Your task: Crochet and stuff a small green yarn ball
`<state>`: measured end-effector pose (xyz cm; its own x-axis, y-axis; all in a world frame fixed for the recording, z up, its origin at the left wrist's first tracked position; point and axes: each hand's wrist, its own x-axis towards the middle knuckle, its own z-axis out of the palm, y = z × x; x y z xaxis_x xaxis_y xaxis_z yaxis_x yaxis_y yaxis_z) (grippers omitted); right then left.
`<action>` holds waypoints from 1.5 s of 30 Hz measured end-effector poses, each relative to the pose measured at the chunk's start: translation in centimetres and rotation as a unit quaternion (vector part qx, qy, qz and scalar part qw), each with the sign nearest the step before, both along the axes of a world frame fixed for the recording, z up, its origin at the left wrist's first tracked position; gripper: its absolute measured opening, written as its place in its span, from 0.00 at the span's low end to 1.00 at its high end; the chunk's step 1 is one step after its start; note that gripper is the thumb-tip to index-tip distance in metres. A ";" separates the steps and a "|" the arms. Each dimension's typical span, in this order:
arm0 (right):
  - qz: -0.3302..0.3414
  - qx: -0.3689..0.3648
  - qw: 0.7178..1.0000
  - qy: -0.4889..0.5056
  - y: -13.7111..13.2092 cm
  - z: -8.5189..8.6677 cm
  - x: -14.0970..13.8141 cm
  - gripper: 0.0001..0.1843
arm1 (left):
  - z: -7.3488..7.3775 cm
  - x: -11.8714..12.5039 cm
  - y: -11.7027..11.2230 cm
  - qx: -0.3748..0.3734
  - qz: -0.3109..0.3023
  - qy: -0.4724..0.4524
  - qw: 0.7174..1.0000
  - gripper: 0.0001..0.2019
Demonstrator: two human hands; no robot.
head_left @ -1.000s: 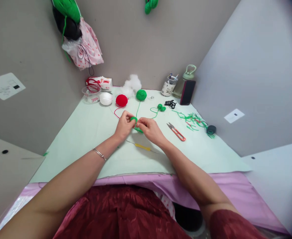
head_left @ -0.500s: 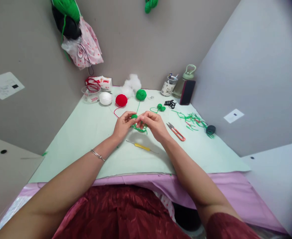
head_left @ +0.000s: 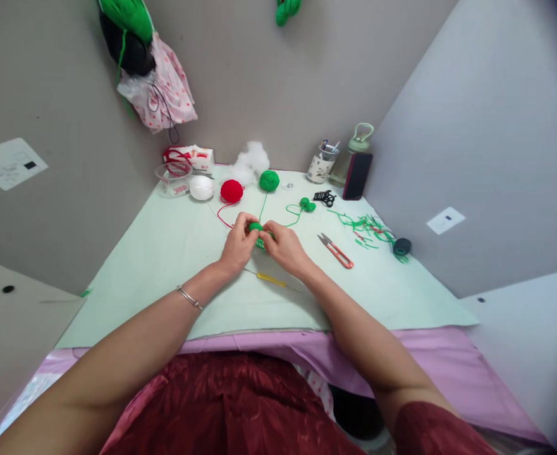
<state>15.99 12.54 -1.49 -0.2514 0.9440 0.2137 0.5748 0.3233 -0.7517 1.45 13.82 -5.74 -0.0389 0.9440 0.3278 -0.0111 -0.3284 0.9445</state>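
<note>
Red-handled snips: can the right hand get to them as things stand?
Probably yes: the snips lie bare on the mat beside the right hand, nothing between. But it and the left hand both pinch the green yarn piece.

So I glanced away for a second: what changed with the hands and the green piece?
The right hand drew back in against the left hand and both sank slightly toward the table; the loose green loops that hung below it are now bunched between them. Both still pinch the green yarn piece. The yellow hook, scissors and red yarn ball lie unmoved.
</note>
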 end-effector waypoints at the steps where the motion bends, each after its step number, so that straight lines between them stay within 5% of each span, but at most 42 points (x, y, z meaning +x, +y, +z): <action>1: 0.000 0.004 1.000 -0.004 -0.2 0.0 -0.2 0.07 | 0.0 0.0 0.0 0.004 0.006 0.005 1.000 0.10; 7: -0.009 0.003 1.000 0.016 -0.1 -0.2 -0.6 0.08 | 0.1 -0.1 0.2 0.012 0.015 0.015 1.000 0.09; 13: -0.008 -0.030 0.995 0.098 0.8 -0.1 0.4 0.13 | 0.9 -0.5 0.0 0.002 -0.041 -0.022 0.999 0.11; 19: 0.019 -0.116 0.972 0.201 1.5 0.1 1.7 0.22 | 1.8 -1.0 0.0 -0.037 -0.116 -0.063 0.991 0.19; 28: 0.023 -0.179 0.945 0.272 1.4 0.0 1.0 0.31 | 1.4 -0.7 -0.2 -0.053 -0.125 -0.081 0.987 0.19; 38: -0.043 -0.075 0.970 0.226 1.2 -0.6 -0.2 0.29 | 1.1 0.0 -0.4 -0.058 -0.103 -0.081 0.990 0.19; 45: -0.072 0.003 0.990 0.121 0.9 -1.0 -0.9 0.13 | 0.6 1.5 -0.9 -0.063 -0.053 -0.127 0.988 0.13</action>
